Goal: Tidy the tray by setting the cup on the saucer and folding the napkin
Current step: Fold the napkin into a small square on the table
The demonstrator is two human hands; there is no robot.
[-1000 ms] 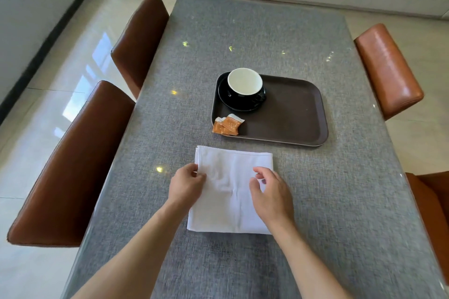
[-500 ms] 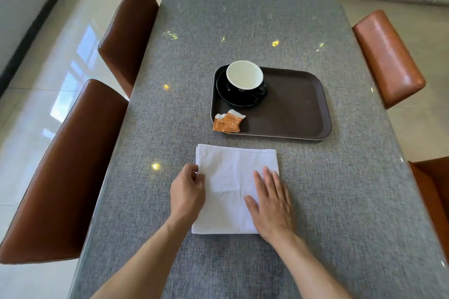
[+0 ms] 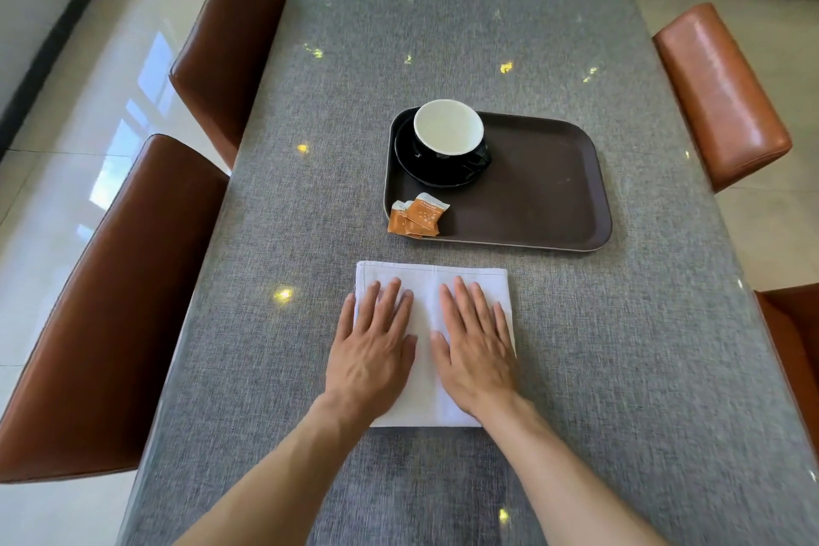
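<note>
Both of the person's hands lay flat on the folded white napkin (image 3: 432,279), palms down and fingers spread, gripping nothing. The left hand (image 3: 372,350) covered the napkin's left half and the right hand (image 3: 476,350) its right half, thumbs nearly meeting over a crease that ran down the middle. The napkin sat on the grey table (image 3: 620,368), just on the person's side of the brown tray (image 3: 545,191) and not touching it.

On the tray, the black cup (image 3: 447,133) with its white inside stood upright on the black saucer (image 3: 425,173), in the tray's far left corner. Its handle pointed toward the tray's right side. Two orange sachets (image 3: 419,215) lay overlapping in the tray's near left corner, one edge hanging over the rim. The rest of the tray was bare.

Brown leather chairs (image 3: 111,301) stood along the table to the left of the tray, and lighter tan ones (image 3: 718,93) to its right.
</note>
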